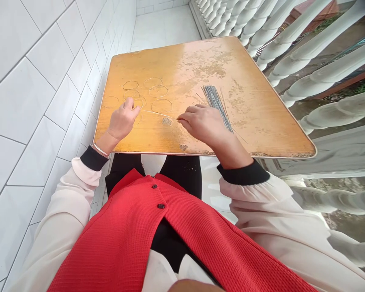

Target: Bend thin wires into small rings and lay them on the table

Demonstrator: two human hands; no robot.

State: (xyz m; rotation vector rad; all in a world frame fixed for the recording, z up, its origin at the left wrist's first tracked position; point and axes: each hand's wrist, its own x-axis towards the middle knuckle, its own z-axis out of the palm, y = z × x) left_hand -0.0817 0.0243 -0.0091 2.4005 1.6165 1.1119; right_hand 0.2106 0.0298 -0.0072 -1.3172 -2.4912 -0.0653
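The right hand (200, 123) pinches a thin wire (161, 114) between thumb and fingers, wrist lowered, holding it out toward 9 o'clock just above the wooden worktop (261, 121). The left hand (123, 119) curls knuckles-up at the wire's far end; whether it grips, I cannot tell. Wire rings (162, 99) lie at 11 o'clock, a bundle of straight wires (214, 103) at 1 o'clock.

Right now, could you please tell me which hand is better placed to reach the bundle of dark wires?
Probably the right hand: it lies beside the bundle of dark wires, while the left hand sits farther off among the wire rings.
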